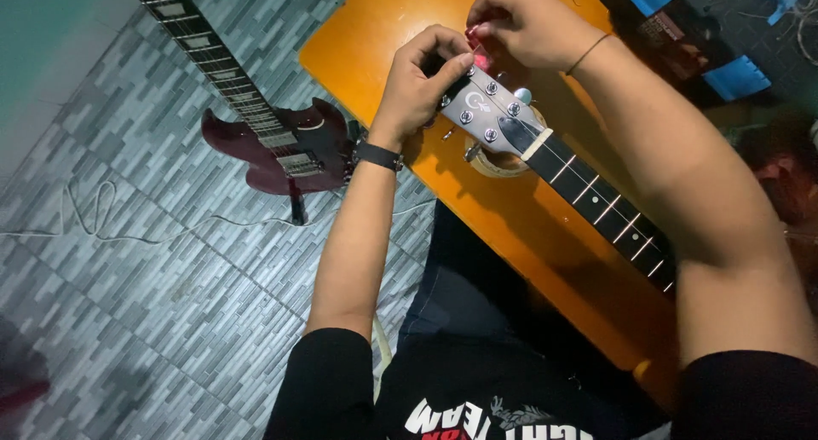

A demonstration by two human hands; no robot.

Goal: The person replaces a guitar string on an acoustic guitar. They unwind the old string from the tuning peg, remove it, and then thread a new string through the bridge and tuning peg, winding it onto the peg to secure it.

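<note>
Presently a guitar headstock (pixel 492 109) is held over the orange table (pixel 375 40), its dark neck (pixel 601 206) running down to the right along the table toward the person's body. The left hand (pixel 422 82) is curled closed around the near edge of the headstock, fingers wrapped at the tuning pegs. The right hand (pixel 528 23) is bunched shut just above the tip of the headstock, pinching a small red object (pixel 479 48); what that object is cannot be told with certainty, as it is mostly hidden by the fingers — possibly a string winder or cutter.

Several risks may be judged from this. A thin string (pixel 558 155) is seen stretched along the neck; should it be overtightened at the peg, it could snap and whip toward the hands. The headstock rests only partly on a small roll of tape (pixel 498 161) beneath it, so a hard twist could let the neck roll or slide off that support. A loose white cable (pixel 128 227) lies on the tiled floor (pixel 170 304) beside a red electric guitar (pixel 273 146), which could be snagged or knocked by a foot.

As for containers, a dark case or box with blue pads (pixel 682 31) is seen at the upper right; its contents cannot be made out.
</note>
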